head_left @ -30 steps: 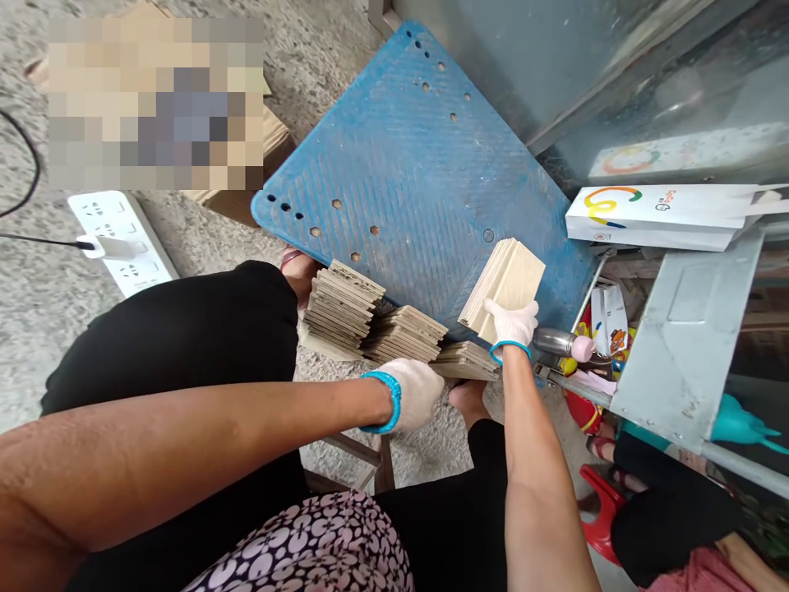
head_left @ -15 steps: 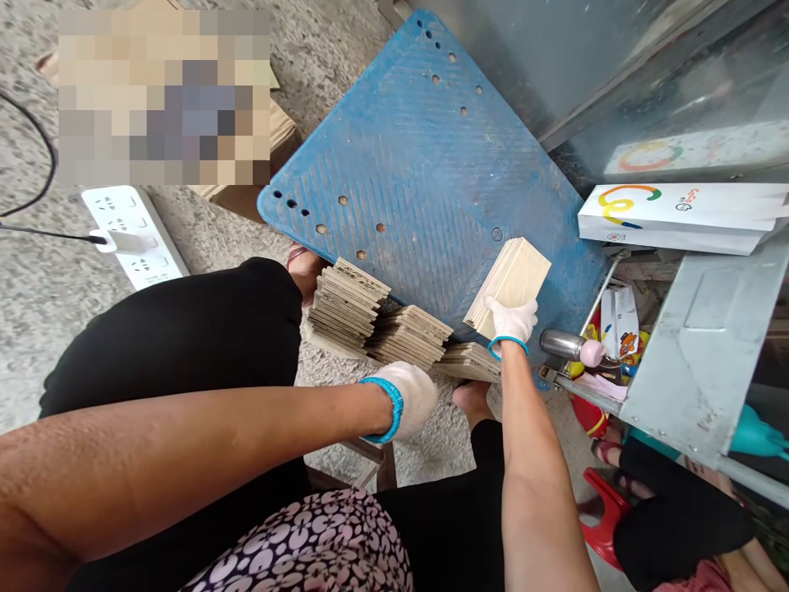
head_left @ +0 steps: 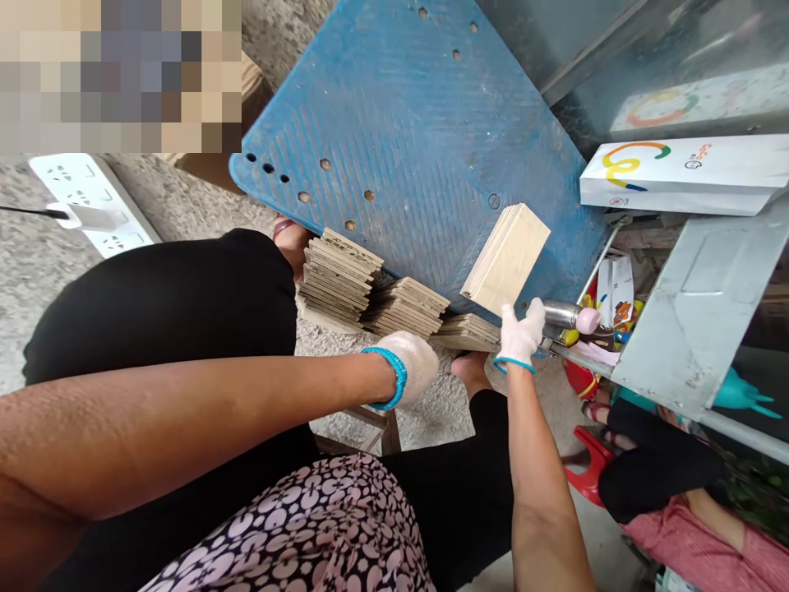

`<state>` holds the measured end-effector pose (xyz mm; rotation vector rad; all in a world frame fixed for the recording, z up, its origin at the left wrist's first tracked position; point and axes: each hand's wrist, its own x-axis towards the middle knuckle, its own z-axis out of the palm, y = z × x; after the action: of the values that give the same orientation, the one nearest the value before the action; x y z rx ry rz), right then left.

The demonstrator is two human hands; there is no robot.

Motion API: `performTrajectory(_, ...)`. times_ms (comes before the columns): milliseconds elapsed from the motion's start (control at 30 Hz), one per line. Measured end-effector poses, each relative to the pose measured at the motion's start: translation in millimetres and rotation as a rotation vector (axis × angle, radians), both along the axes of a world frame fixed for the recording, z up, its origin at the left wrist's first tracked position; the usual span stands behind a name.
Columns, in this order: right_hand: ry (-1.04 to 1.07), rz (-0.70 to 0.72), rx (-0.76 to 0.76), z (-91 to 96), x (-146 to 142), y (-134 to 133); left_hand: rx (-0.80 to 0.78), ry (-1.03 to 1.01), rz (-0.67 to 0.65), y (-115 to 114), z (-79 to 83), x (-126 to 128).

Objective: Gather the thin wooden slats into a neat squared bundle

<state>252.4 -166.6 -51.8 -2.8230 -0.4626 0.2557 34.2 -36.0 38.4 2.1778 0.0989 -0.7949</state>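
Observation:
My right hand, in a white knit glove with a blue cuff, is open at the near end of a stack of thin wooden boards. Its thumb and fingers are spread apart, with the thumb close to the stack's lower corner. That stack lies on a blue plastic pallet. My left hand, gloved alike, hangs over the floor just in front of the board piles; its fingers are turned away and hidden. Near it stand a tall pile of boards, a middle pile and a lower pile.
A steel bottle with a pink cap lies right of my right hand. Beyond it are a white paper bag and a grey metal panel. A power strip is at left. Another person's leg and a red stool are at lower right.
My right hand has let go of the board stack on the pallet and drawn back slightly toward me, its fingers now spread. The view has shifted, so most things appear higher.

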Motion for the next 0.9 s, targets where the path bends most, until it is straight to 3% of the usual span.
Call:
performTrajectory(167,-0.011,0.191,-0.096,-13.8,-38.7,-83.0,0.102,-0.019,-0.143,-3.3,-0.9,-0.8)
performTrajectory(300,0.009,0.386,-0.224,-28.8,-58.4,-116.3,0.166,0.019,-0.223,-7.4,-4.1,-0.5)
performTrajectory(667,-0.101,0.61,-0.369,-37.9,-61.1,-101.0,0.234,0.018,-0.291,-7.1,-8.1,-0.6)
performTrajectory(900,-0.136,0.555,-0.351,-42.6,-61.2,-98.6,0.227,0.051,-0.331,-8.4,-9.6,-0.1)
